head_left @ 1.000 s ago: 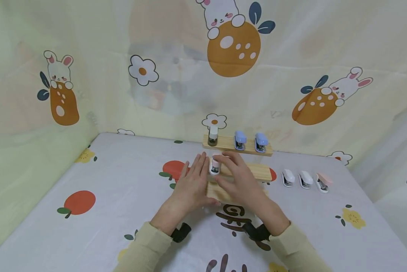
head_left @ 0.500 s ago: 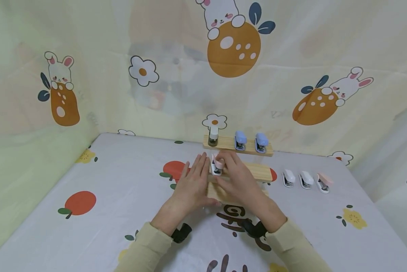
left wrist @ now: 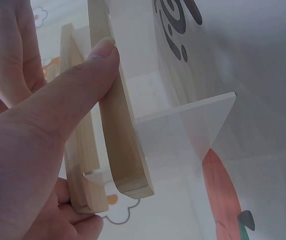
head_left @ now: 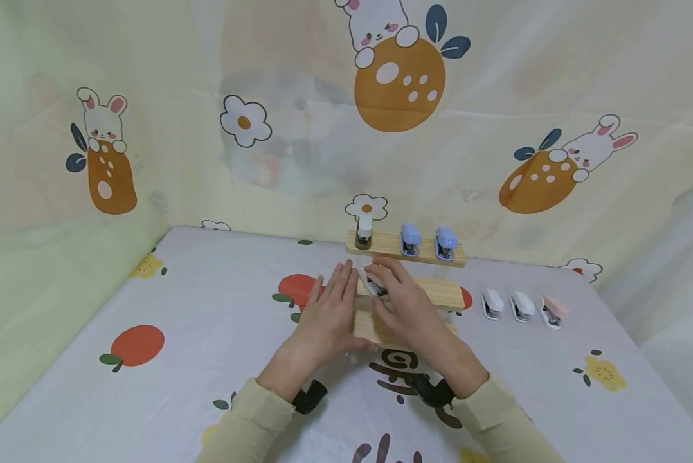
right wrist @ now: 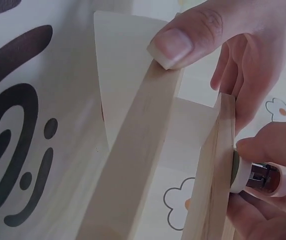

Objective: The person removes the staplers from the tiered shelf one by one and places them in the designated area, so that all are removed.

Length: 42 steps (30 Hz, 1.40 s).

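My right hand point(head_left: 410, 312) holds a small pink-and-white stapler point(head_left: 373, 281), tilted, at the left part of the rack's middle wooden plank point(head_left: 439, 292). In the right wrist view the stapler's white base point(right wrist: 241, 172) is against that plank, and fingers hide part of its body. My left hand point(head_left: 326, 321) steadies the rack's left end, its fingers straight in the head view. Its thumb point(right wrist: 170, 47) presses on the front plank point(right wrist: 132, 155), while its other fingers are at the middle plank's end. Clear supports point(left wrist: 178, 130) join the planks.
On the back plank point(head_left: 387, 242) stand a white-topped stapler point(head_left: 364, 231) and two blue staplers point(head_left: 410, 239). Right of the rack, two white staplers point(head_left: 492, 304) and a pink-and-white one point(head_left: 553, 313) stand on the patterned tablecloth point(head_left: 207, 360). A printed curtain point(head_left: 300, 173) hangs behind.
The stapler in my right hand has gone from upright to tilted and turned on the middle plank, with my fingers covering more of it. My left hand has stayed in place.
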### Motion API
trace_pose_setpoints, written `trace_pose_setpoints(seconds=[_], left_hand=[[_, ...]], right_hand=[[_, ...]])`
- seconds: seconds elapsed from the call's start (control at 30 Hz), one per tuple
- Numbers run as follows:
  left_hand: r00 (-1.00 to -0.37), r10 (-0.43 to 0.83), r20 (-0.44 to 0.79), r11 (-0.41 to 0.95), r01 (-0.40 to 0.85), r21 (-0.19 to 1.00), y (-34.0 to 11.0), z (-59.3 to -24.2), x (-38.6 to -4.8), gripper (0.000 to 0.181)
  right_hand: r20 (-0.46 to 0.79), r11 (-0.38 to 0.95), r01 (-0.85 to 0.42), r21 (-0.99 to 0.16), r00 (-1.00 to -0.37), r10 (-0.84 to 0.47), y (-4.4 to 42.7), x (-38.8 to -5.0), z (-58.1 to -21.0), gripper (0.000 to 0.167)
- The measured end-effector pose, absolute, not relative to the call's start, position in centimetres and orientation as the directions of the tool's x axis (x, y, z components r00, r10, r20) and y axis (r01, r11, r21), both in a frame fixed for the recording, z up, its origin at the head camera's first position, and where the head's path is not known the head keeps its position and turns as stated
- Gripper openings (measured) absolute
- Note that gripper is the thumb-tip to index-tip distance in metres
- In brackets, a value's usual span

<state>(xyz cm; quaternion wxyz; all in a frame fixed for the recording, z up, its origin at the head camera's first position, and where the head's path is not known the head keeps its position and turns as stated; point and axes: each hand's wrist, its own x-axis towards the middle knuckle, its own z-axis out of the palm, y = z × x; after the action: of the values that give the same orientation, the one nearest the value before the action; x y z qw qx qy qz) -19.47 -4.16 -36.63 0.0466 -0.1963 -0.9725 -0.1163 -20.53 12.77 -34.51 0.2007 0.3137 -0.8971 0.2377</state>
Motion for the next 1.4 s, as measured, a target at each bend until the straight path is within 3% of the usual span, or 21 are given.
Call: trace_pose_setpoints(seconds=[0.23,0.53,0.93,1.27,1.4], left_hand=[[-0.920,0.366,0.138,0.897,0.389,0.209,-4.1,-36.6,-19.5,0.133],[-0.921,0.360,0.149,0.897,0.386,0.215,-4.0,-36.8,-19.4,0.135],[-0.915,0.363,0.174,0.891,0.396,0.221,-4.0,-36.8,-19.5,0.135],[-0.918,0.357,0.170,0.888,0.390,0.241,-4.0,-36.9,-19.5,0.135],[-0.916,0.358,0.180,0.886,0.394,0.243,-4.0,-36.9,-19.4,0.135]], right_hand=[[0.508,0.688,-0.649,-0.326,-0.734,-0.452,13.1,-20.5,-34.6,0.051],[0.562,0.680,-0.670,-0.298,-0.699,-0.443,13.7,-20.4,-34.3,0.050],[0.544,0.703,-0.628,-0.332,-0.737,-0.402,16.0,-19.4,-33.9,0.052],[0.661,0.675,-0.685,-0.274,-0.644,-0.385,18.4,-19.1,-34.3,0.053],[0.650,0.696,-0.661,-0.280,-0.664,-0.370,19.1,-18.8,-34.0,0.054]])
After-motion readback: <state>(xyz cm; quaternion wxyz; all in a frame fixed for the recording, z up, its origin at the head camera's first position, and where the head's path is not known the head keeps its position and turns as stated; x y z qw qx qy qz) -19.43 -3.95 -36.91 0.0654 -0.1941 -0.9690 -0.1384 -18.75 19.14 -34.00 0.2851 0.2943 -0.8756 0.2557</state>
